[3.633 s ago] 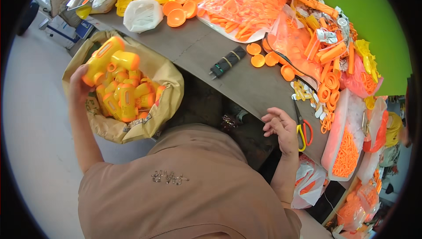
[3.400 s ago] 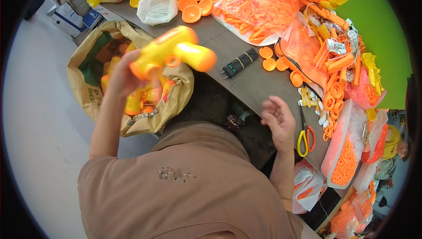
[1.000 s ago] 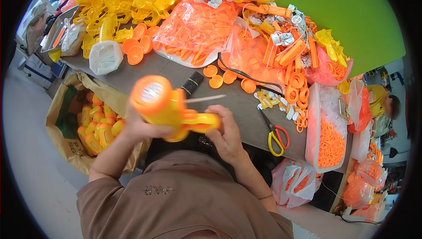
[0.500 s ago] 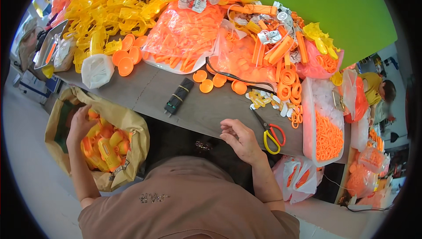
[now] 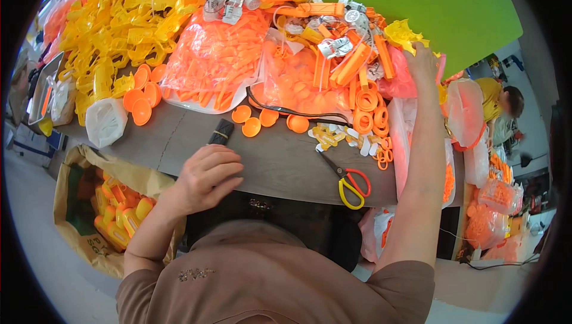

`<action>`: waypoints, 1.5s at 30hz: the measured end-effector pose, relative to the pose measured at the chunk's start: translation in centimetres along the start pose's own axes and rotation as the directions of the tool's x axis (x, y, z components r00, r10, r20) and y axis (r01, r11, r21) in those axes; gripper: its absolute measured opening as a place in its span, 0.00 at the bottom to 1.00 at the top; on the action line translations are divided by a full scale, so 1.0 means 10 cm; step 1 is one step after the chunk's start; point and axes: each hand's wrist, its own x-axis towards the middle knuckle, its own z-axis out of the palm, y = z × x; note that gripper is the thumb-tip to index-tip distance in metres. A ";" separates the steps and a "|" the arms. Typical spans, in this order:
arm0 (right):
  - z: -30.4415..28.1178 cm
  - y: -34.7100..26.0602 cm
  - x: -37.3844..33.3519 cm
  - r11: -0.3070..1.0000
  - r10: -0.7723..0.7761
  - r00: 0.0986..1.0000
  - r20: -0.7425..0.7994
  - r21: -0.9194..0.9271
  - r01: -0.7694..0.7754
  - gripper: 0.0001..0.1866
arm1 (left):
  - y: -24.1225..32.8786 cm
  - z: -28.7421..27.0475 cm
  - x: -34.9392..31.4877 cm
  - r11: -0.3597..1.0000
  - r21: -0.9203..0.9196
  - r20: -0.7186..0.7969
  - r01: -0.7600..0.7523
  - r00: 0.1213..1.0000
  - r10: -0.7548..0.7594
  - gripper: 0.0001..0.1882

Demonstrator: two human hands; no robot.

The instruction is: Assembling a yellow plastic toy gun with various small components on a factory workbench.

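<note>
My left hand (image 5: 210, 175) hovers over the table's near edge, its palm turned down. The fingers are loosely bent with the thumb apart, and nothing shows in them. Just beyond it lies a black bar-shaped tool (image 5: 221, 130), partly covered by the hand. My right arm stretches to the far right, where my right hand (image 5: 424, 62) is at a yellow translucent plastic part (image 5: 406, 33) beside the green board (image 5: 441, 8). Its fingertips are mostly hidden, so a grip cannot be made out. Below that hand is a pink plastic bag (image 5: 398, 78).
Scissors (image 5: 347, 182) with red and yellow handles lie near the front edge. Orange cups (image 5: 251, 126) and rings (image 5: 364, 109) are on the table (image 5: 286, 166). Yellow parts (image 5: 119, 32) are heaped at the far left. A paper sack (image 5: 74, 217) with yellow-orange pieces stands lower left. Another person (image 5: 491, 100) is at right.
My left hand has come out of the paper sack and moved right to the table edge. My right hand has gone from the near edge to the yellow parts at far right. The view has shifted.
</note>
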 end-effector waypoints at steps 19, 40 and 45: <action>-1.34 -1.55 -2.90 0.568 -0.394 0.909 -0.137 0.741 0.358 0.22 | 0.15 0.50 0.04 0.435 -0.806 0.219 0.401 0.885 -0.410 0.34; -1.12 -2.11 -2.83 0.482 -0.540 0.814 0.213 0.871 0.092 0.17 | -0.33 0.69 0.01 0.949 0.063 -0.104 0.309 0.948 -0.302 0.25; -1.05 -1.95 -2.11 0.446 -0.422 0.886 0.192 0.895 0.019 0.12 | -0.16 0.52 -0.07 0.972 0.060 -0.142 0.229 0.965 -0.218 0.25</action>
